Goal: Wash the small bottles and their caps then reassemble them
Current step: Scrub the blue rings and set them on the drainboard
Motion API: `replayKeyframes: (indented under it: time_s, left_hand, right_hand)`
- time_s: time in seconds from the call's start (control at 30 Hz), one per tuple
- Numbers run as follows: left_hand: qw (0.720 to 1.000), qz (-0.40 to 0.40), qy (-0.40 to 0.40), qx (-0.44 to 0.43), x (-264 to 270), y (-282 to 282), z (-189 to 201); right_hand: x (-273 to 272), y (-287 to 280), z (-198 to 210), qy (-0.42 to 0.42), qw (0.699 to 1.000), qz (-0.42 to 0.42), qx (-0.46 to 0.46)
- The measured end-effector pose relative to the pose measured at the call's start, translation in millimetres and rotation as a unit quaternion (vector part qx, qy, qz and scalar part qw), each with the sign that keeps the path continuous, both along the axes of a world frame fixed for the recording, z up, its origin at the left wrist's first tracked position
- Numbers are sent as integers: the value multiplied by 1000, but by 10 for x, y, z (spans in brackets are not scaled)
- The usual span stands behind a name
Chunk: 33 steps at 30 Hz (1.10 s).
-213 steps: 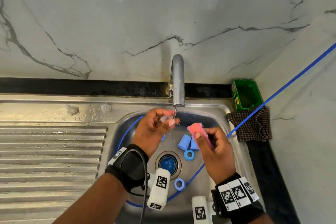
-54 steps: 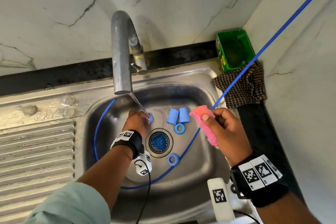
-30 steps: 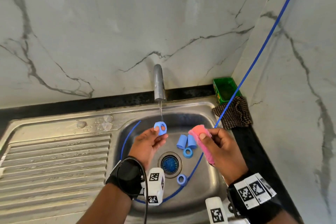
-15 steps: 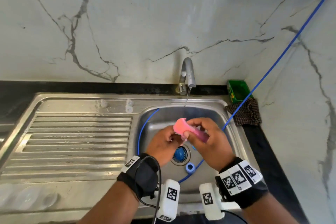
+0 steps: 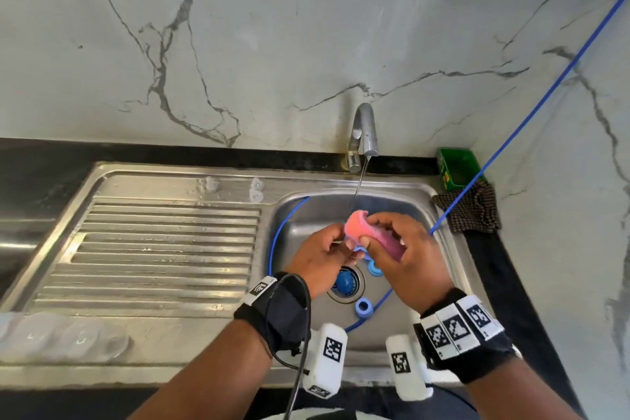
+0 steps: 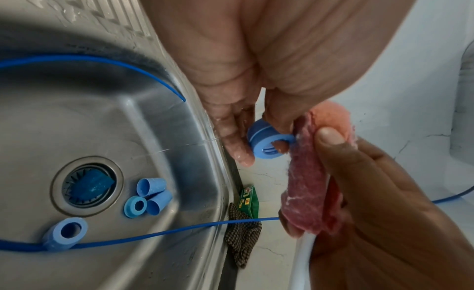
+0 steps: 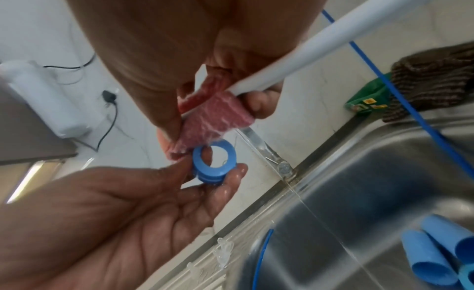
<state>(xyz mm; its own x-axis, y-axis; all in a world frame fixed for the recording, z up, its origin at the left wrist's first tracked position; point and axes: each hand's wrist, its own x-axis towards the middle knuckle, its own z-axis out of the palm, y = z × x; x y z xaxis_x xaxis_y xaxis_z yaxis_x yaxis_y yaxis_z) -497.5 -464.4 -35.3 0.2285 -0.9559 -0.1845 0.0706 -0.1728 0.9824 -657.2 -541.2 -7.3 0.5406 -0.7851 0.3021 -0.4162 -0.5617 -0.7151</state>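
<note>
My left hand (image 5: 346, 246) pinches a blue ring-shaped cap (image 6: 266, 141) between thumb and fingertips, over the sink (image 5: 296, 232) and just under the running tap (image 5: 366, 126). My right hand (image 5: 392, 244) grips a folded pink sponge (image 5: 358, 228) and holds its edge against that cap (image 7: 214, 162). On the sink floor two tapered blue caps (image 6: 153, 193) and a blue ring (image 6: 135, 206) lie by the drain. Another blue ring (image 5: 364, 307) rests against the blue cable. Small clear bottles (image 5: 256, 189) stand on the ledge behind the drainboard.
A thin water stream (image 5: 359, 181) falls into the basin. A blue cable (image 5: 511, 133) runs from the right wall down through the sink. A green box (image 5: 456, 169) and a checked cloth (image 5: 470, 211) sit at the back right corner. The ribbed drainboard (image 5: 163, 249) lies to the left.
A second ago the hands were apart, the left holding the blue cap up alone. Since then the right hand has brought the sponge onto the cap, where it stays.
</note>
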Motion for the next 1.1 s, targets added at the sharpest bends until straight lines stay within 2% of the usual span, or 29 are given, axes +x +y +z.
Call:
replayKeyframes:
  time_s: [0.07, 0.17, 0.27, 0.4, 0.47, 0.6, 0.77, 0.9, 1.03, 1.1]
  left_hand:
    - [1000, 7, 23, 7, -99, -53, 56]
    - [1000, 22, 12, 11, -175, -125, 101]
    - [998, 37, -55, 1, -210, -242, 143]
    - [990, 28, -138, -10, -266, -347, 167]
    - [991, 27, -127, -13, -340, -351, 183]
    - [993, 23, -113, -11, -506, -358, 115]
    - [995, 22, -100, 1, -566, -339, -13]
    - [994, 30, -104, 1, -528, -314, -116]
    - [992, 40, -117, -7, -502, -337, -198]
    - [992, 37, -124, -9, -502, -337, -225]
  right_hand:
    - [-68, -82, 10, 3, 1000, 28, -13]
    - [-186, -325, -33, -6, 1000, 10, 28]
    - [-305, -551, -42, -27, 998, 23, 55]
    - [-440, -674, 36, -61, 995, 73, 31]
    - [-511, -705, 21, -60, 994, 82, 33]
    - [-655, -797, -83, -54, 995, 44, 71]
    - [-611, -724, -193, -41, 992, 110, 54]
    - [-566, -769, -270, -23, 996, 60, 63]
    - [-520, -629, -280, -1, 991, 130, 15]
    - [-523, -709, -334, 10, 996, 76, 39]
